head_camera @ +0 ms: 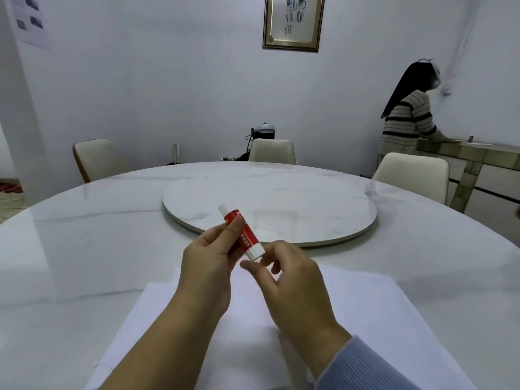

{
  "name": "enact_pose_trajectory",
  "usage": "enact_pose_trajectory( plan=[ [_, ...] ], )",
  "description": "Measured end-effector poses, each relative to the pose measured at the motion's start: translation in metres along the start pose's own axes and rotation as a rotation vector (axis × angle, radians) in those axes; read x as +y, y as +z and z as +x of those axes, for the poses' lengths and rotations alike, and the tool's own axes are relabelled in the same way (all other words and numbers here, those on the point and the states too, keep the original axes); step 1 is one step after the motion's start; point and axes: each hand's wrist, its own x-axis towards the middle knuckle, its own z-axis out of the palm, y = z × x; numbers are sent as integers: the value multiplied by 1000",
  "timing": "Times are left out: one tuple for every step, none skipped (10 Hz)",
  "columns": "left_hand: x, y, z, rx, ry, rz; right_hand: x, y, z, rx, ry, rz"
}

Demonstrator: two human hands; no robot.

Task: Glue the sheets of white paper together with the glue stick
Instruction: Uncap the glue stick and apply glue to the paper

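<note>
A red and white glue stick (pixel 244 233) is held tilted above the table, its white end pointing up and away. My left hand (pixel 208 266) grips its red middle between thumb and fingers. My right hand (pixel 292 280) is at the stick's lower white end, fingertips curled around it. Under both hands lie sheets of white paper (pixel 365 311), overlapping on the marble table (pixel 84 249). One sheet sits to the left, another reaches further right.
A round turntable (pixel 281 201) occupies the table's middle beyond the hands. Cream chairs (pixel 95 159) stand around the far edge. A person in a striped top (pixel 408 119) stands at a side counter (pixel 478 156) at the right.
</note>
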Motion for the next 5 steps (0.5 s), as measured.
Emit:
enact_pose_trajectory(
  plan=[
    [2,1,-3,-25,-2,-13,1,10,1,96,-36,89],
    [8,2,-7,-87,-4,-45,-8,7,-1,-132,177,603],
    [12,2,-9,-64,29,-6,-1,9,0,-57,6,218],
    [12,0,-8,-27,37,44,5,11,1,103,-85,-56],
    [11,1,-10,-55,22,51,-3,10,-1,-2,39,194]
  ],
)
